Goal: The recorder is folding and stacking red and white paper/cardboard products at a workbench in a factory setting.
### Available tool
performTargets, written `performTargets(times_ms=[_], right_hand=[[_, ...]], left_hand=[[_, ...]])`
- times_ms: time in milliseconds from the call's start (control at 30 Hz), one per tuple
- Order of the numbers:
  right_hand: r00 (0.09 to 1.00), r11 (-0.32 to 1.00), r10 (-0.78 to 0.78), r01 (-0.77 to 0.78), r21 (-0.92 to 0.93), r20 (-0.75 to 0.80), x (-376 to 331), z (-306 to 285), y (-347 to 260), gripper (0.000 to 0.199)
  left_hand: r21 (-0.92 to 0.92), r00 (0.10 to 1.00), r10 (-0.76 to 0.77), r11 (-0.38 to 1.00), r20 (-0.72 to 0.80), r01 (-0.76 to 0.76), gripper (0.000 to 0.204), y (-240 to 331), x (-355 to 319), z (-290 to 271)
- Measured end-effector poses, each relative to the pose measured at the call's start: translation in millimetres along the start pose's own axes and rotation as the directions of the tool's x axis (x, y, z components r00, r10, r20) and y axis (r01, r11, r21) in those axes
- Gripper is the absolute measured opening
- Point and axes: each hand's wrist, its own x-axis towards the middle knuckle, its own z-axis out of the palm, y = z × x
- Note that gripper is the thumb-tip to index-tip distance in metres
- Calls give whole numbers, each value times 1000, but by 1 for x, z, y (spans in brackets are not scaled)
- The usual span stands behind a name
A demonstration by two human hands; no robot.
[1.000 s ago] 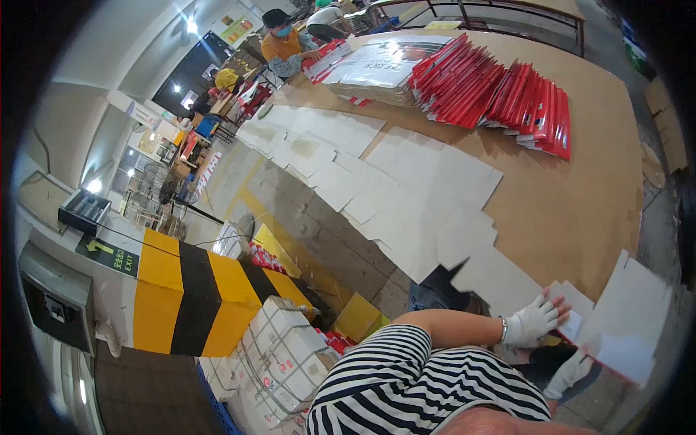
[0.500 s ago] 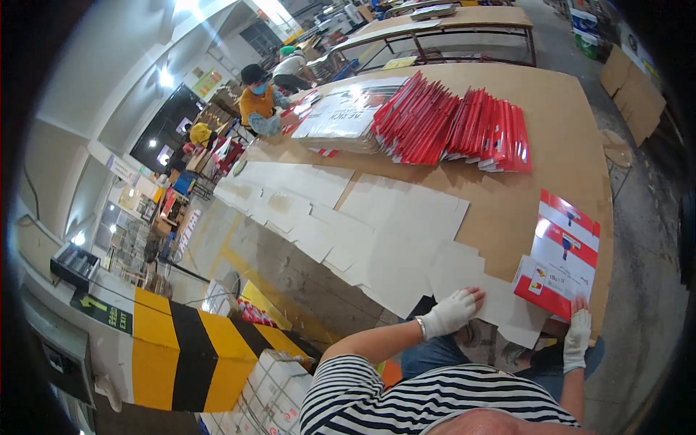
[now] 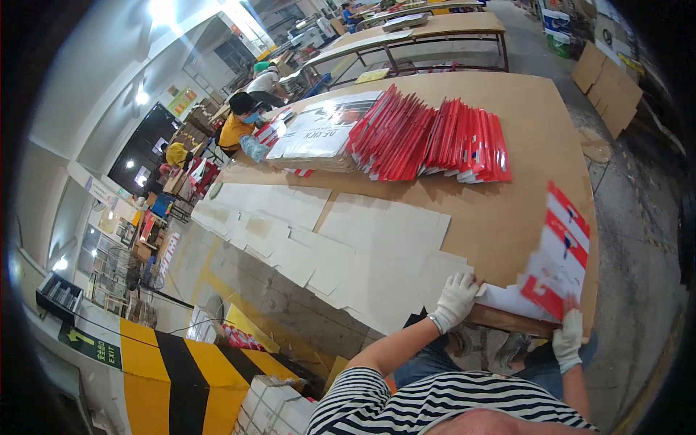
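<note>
At the table's near right edge is a flat red-and-white printed cardboard sheet (image 3: 562, 246), tilted up and smeared by motion on its left side. My right hand (image 3: 568, 339), in a white glove with bare fingertips, is closed on its lower edge. My left hand (image 3: 454, 300), gloved the same way, has its fingers bent at the left end of a white cardboard sheet (image 3: 511, 300) and appears to pinch it. Part of that white sheet lies hidden beneath the printed one. Overlapping white sheets (image 3: 377, 239) run along the near side of the table, left of my hands.
Across the brown-topped table (image 3: 536, 145) stands a long row of folded red cardboard pieces (image 3: 435, 138), beside a stack of printed sheets (image 3: 319, 134). A co-worker (image 3: 239, 127) leans at the far left end. A yellow-and-black striped pillar (image 3: 188, 370) rises at lower left.
My left hand has moved right and closed at the white sheet's end. The printed sheet has tilted up, with my right hand still at its lower edge. The whole view has shifted slightly.
</note>
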Motion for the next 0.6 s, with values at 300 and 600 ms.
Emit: performTargets(times_ms=[300,600], right_hand=[[935,968,-230,249,-38,270,33,21,-72,65],[932,987,-125,151,-50,340,39,3,-76,65]], left_hand=[[128,953,142,975,267,-181,99,10,-38,-49],[-620,958,-202,784,-206,32,90,-42,-52,-35]])
